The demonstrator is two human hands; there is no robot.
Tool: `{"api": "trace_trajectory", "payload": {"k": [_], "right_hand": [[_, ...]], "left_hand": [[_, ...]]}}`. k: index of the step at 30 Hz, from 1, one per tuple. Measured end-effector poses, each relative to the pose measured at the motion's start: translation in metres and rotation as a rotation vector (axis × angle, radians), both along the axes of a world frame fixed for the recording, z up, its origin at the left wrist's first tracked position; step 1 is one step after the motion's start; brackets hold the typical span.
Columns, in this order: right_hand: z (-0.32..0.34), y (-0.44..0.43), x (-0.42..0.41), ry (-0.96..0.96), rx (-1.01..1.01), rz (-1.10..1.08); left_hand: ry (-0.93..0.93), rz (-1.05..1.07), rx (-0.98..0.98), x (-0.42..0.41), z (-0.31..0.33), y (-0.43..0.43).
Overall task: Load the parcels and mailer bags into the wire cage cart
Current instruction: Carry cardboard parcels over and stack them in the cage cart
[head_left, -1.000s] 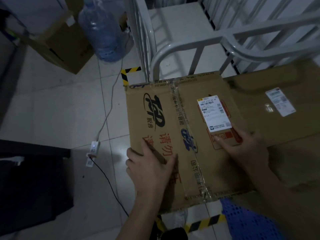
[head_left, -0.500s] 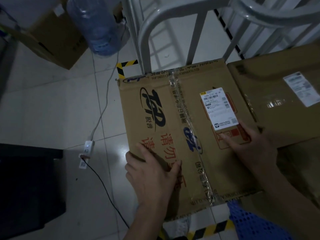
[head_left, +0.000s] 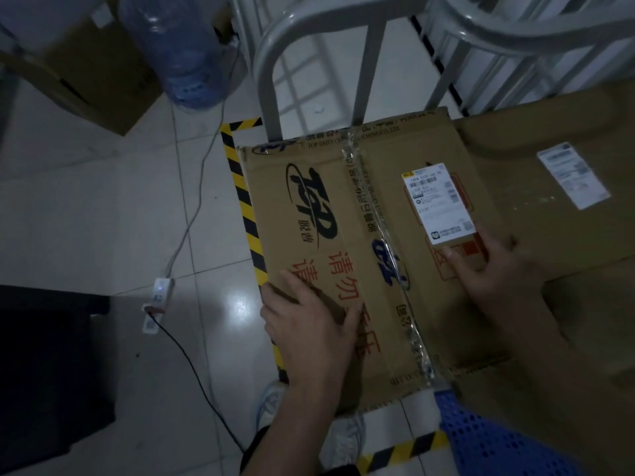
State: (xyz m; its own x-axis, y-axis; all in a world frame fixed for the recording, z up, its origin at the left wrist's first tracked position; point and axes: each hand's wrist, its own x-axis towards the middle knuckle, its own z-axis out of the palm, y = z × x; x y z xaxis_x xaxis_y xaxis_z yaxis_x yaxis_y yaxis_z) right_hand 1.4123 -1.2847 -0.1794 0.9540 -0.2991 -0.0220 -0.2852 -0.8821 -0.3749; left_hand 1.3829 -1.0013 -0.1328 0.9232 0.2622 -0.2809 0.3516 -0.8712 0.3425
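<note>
Two hands rest flat on a printed cardboard box (head_left: 343, 187) at the frame's centre. The left hand (head_left: 309, 331) lies spread near its left edge, and the right hand (head_left: 491, 269), fingers spread, lies just below the white label (head_left: 438, 201). The wire cage cart (head_left: 271, 63) stands behind the box, at the top of the frame.

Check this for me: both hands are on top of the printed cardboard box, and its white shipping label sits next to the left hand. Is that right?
Not quite. In the head view both hands are on top of the printed cardboard box, but its white shipping label sits next to the right hand, not the left hand, which is at the box's opposite side.
</note>
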Motion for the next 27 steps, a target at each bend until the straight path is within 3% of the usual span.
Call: {"api": "trace_trajectory", "payload": {"k": [5, 9, 14, 24, 27], "right_hand": [[0.002, 0.002, 0.001, 0.214, -0.053, -0.033], [0.048, 0.027, 0.000, 0.368, -0.194, 0.042], [0.119, 0.063, -0.011, 0.203, -0.342, 0.202], [0.255, 0.079, -0.056, 0.267, -0.178, 0.098], [0.293, 0.081, -0.066, 0.271, -0.176, 0.101]], "left_hand": [[0.072, -0.004, 0.005, 0.008, 0.005, 0.000], [0.138, -0.119, 0.052, 0.015, 0.039, 0.010], [0.153, -0.237, 0.201, 0.026, 0.112, 0.026], [0.148, -0.190, 0.258, -0.005, 0.266, 0.072], [0.065, -0.154, 0.203, -0.020, 0.300, 0.098]]}}
